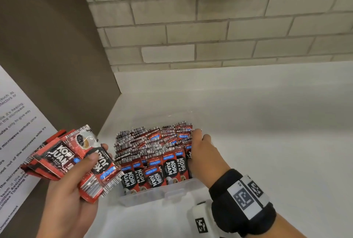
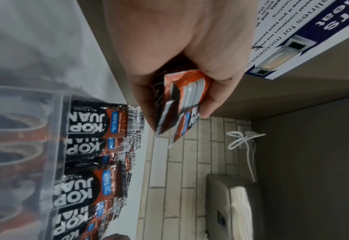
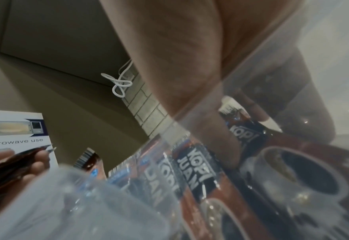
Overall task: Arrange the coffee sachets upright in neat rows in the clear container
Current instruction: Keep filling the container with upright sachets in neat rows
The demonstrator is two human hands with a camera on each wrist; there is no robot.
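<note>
The coffee sachets point(image 1: 152, 148) stand upright in packed rows inside the clear container point(image 1: 162, 192), their barcode-striped top edges showing, the front row facing the person with the red-and-black "KOPI JUAN" labels. The container sits on the white bench point(image 1: 267, 123), close to the corner where a brown side panel point(image 1: 47, 46) meets the grey brick wall point(image 1: 210, 27).

The right hand point(image 1: 205, 153) reaches into the right end of the container, fingers extended down along the last row of sachets; the right wrist view is blurred through the plastic, so whether it pinches a sachet or only presses against them seems uncertain. A black wrist strap point(image 1: 242, 201) with printed markers wraps that wrist.

The left hand point(image 1: 72, 186) is held just left of the container, above the bench edge, thumb and fingers clamped on a fanned bundle of loose sachets point(image 1: 76, 159), some turned upside down.

A printed microwave notice point(image 1: 17, 132) hangs on the side panel at left. In the left wrist view a white cable point(image 2: 241, 141) hangs on the wall.
</note>
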